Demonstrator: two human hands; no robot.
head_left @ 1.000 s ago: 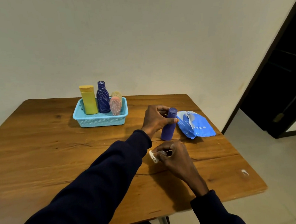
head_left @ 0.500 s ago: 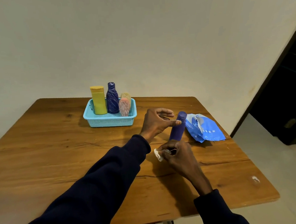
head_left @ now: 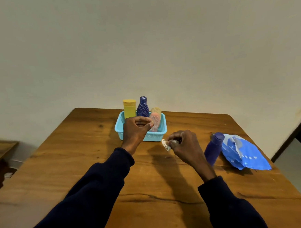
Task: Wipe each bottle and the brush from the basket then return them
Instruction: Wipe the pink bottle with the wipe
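Now, left hand (head_left: 136, 132) curled empty at basket (head_left: 154, 135), right hand (head_left: 185, 146) pinching wipe (head_left: 166, 145); I'd grip the probably light, slick yellow bottle (head_left: 129, 110) mid-body.

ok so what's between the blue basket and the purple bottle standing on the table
Head view: the right hand, pinching a white wipe, sits between the basket and the purple bottle; the rest is bare table.

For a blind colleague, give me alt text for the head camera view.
A person's left hand hovers before a blue basket of bottles while the right hand pinches a white wipe; a purple bottle stands beside a blue packet.
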